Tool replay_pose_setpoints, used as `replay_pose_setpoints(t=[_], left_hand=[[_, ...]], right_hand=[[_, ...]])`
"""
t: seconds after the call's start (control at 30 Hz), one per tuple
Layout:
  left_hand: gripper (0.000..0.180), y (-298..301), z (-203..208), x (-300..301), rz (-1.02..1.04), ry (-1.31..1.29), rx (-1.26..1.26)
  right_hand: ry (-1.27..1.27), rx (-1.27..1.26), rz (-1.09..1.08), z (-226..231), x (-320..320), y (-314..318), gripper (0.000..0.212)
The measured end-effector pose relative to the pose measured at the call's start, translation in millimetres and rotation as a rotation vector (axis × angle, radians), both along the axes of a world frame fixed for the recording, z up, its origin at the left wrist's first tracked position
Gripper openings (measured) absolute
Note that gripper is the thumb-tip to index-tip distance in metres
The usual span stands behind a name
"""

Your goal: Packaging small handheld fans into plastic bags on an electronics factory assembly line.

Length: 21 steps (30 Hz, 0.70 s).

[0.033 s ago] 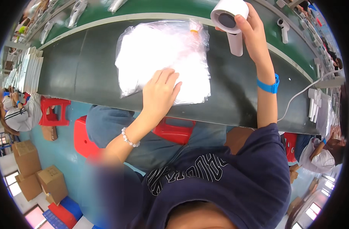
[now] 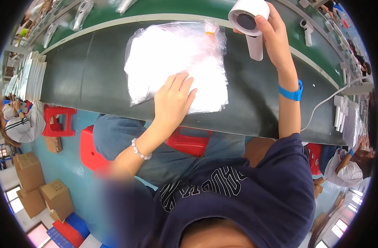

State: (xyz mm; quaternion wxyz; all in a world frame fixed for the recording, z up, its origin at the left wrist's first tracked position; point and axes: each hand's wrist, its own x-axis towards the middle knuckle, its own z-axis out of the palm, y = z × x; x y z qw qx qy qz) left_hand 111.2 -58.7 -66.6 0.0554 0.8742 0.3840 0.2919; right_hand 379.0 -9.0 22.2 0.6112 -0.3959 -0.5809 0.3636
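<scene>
A white hair dryer (image 2: 255, 47) is in my right hand (image 2: 275, 39), held up at the far right part of the dark table (image 2: 106, 74). My thumb lies on the rim of its round head, and the handle hangs down. The dark round opening at its end faces toward me. Flat on the table is a pile of clear and white plastic bags (image 2: 168, 49), with a small orange band at its far right corner. On the near part of that pile rests my left hand (image 2: 172, 99), fingers stretched out and holding nothing.
Beyond the table runs a green conveyor (image 2: 164, 7) carrying more white dryers, one of them (image 2: 307, 33) at the right. Upright white sheets (image 2: 32, 78) stand at the left end. A white cable (image 2: 321, 103) crosses the right side. Other people sit at both ends.
</scene>
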Motion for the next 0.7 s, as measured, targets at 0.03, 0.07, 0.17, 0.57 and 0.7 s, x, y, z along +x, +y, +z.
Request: replay_pose_setpoints(t=[0.03,0.07,0.17,0.57,0.7], left_hand=[[0.036,0.6,-1.3,0.6,0.025,0.027,0.085],[0.036,0.7,-2.2,1.8,0.022,0.027,0.083],[0.049,-2.1,-3.6,5.1,0.094,0.142,0.050],[0.034,5.3,-11.6,7.9,0.026,0.002,0.080],[0.034,7.1,-13.0,9.5,0.018,-0.014,0.138]], right_hand=[[-0.025,-0.001,0.036,-0.6,2.0,0.4,0.052],[-0.024,-0.003,0.033,-1.2,2.5,0.9,0.052],[-0.023,-0.018,0.014,-2.7,3.2,1.5,0.051],[-0.112,-0.133,-0.118,-17.2,12.3,7.4,0.051],[-0.128,-0.148,-0.189,-23.4,12.9,10.5,0.054]])
